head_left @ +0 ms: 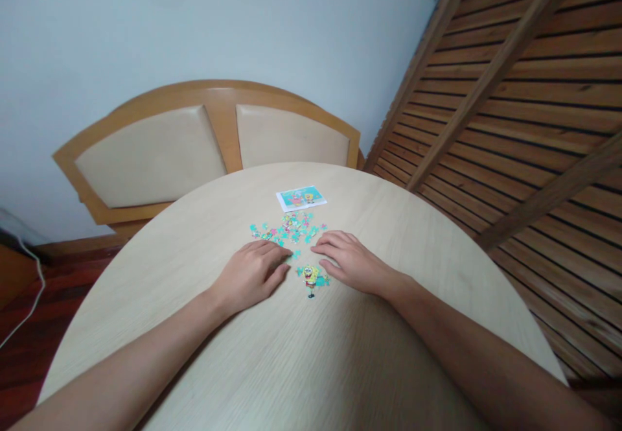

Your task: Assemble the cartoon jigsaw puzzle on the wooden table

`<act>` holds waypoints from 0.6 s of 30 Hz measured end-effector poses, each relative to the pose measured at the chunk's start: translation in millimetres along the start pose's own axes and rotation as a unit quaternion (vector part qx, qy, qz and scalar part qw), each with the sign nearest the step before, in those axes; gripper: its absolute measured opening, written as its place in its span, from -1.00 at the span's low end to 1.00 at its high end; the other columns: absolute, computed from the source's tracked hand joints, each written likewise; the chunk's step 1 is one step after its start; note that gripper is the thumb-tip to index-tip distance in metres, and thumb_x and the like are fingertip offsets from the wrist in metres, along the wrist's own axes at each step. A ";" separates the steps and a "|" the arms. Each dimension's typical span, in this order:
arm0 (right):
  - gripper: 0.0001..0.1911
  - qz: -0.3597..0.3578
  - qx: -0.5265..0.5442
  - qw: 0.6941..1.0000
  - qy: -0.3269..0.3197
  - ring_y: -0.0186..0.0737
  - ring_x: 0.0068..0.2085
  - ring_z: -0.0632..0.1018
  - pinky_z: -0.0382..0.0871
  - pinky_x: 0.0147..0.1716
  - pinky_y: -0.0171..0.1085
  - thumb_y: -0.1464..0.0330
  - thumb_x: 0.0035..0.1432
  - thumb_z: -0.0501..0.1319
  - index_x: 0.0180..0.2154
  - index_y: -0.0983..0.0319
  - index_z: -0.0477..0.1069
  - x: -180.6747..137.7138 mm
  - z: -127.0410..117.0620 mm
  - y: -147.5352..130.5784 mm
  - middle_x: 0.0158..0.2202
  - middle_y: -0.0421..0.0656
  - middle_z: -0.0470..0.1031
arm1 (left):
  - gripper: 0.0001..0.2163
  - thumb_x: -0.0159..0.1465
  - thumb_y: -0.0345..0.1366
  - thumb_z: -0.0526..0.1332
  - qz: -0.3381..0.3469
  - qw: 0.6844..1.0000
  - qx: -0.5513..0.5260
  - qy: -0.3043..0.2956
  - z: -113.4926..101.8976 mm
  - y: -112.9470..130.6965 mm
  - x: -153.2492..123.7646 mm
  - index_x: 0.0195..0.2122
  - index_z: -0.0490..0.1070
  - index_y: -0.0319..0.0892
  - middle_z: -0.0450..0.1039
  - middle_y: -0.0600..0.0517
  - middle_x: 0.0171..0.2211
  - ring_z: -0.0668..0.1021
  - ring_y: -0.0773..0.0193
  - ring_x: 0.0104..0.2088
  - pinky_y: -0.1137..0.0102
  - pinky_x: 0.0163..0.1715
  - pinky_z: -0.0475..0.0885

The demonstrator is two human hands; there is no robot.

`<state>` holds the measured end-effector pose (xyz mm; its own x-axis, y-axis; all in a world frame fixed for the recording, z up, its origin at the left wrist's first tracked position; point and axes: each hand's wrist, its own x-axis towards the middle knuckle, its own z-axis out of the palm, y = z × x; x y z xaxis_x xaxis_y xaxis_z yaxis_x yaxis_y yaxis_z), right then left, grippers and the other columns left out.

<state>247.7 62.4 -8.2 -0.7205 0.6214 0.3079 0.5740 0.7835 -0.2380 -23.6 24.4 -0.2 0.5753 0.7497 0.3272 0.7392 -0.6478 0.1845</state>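
Head view: bent and loosely spread, the fingers of the left hand [257,269] are released, thumb apart from index, one fingertip beside a loose turquoise piece [297,255]; whether it touches cannot be told. Opposite, the right hand [352,262] curves palm-down, grasping nothing visible, its thumb near a partly joined puzzle section [310,275]. That section lies between the hands, toward the person; its yellow cartoon figure has its long axis running away from the body, head toward the far rim, foot nearest. Scattered puzzle pieces [294,229] spread crosswise beyond, just before a picture sheet [302,198] lying lengthwise from side to side, slightly askew. Open wood stretches either side to the curved edge of the round table [427,249].
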 end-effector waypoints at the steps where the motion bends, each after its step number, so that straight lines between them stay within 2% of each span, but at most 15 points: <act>1: -0.69 0.004 -0.002 1.000 0.003 -0.01 0.16 0.43 0.29 0.16 0.03 0.33 0.36 0.17 0.08 0.19 0.48 -0.3 0.2 0.3 0.06 -0.01 0.51 | -0.76 0.41 -0.24 0.10 -0.018 1.000 0.008 0.005 -1.2 -1.8 -0.1 -0.02 0.49 -0.15 0.60 -0.07 -0.11 0.59 0.07 -0.07 0.13 -0.01 0.49; 6: -0.70 0.039 -0.015 0.999 0.008 0.00 0.16 0.42 0.27 0.18 0.02 0.27 0.36 0.16 0.06 0.20 0.48 -1.0 -0.6 -0.1 0.07 -0.02 0.51 | -0.72 0.40 -0.18 0.08 -0.142 0.987 0.064 0.040 -12.0 -25.6 -4.4 -0.02 0.49 -0.17 0.58 -0.11 -0.07 0.58 0.01 -0.05 0.11 -0.03 0.49; 9: -0.66 0.066 -0.024 0.997 0.009 0.01 0.19 0.41 0.26 0.18 0.01 0.24 0.36 0.16 0.09 0.21 0.45 -1.6 -1.3 -0.5 0.12 0.00 0.48 | -0.69 0.40 -0.14 0.08 -0.174 0.981 0.066 0.044 -14.7 -43.2 -7.5 0.00 0.48 -0.19 0.56 -0.14 -0.02 0.56 -0.02 -0.01 0.08 0.01 0.48; 15: -0.57 0.088 -0.034 0.996 -0.001 0.01 0.23 0.37 0.24 0.22 0.00 0.21 0.36 0.16 0.18 0.23 0.39 -3.3 0.9 1.9 0.20 0.02 0.43 | -0.66 0.41 -0.22 0.02 -0.124 0.992 0.037 0.011 -4.7 -56.0 -9.5 0.07 0.50 -0.14 0.52 -0.09 0.09 0.52 0.04 0.09 0.10 0.12 0.44; 18: -0.57 0.090 -0.037 0.995 -0.004 0.02 0.24 0.36 0.23 0.22 0.01 0.20 0.37 0.14 0.18 0.23 0.38 -3.5 1.4 2.5 0.21 0.01 0.42 | -0.68 0.38 -0.28 0.04 -0.109 0.993 0.047 -0.003 -3.2 -56.2 -10.2 0.01 0.54 -0.11 0.50 -0.07 0.09 0.51 0.03 0.10 0.09 0.12 0.45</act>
<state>251.1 62.2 -11.2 -0.6069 0.7514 0.2590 0.7207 0.6577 -0.2191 -72.2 52.7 -10.9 0.3988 0.8719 0.2841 0.8759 -0.4539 0.1635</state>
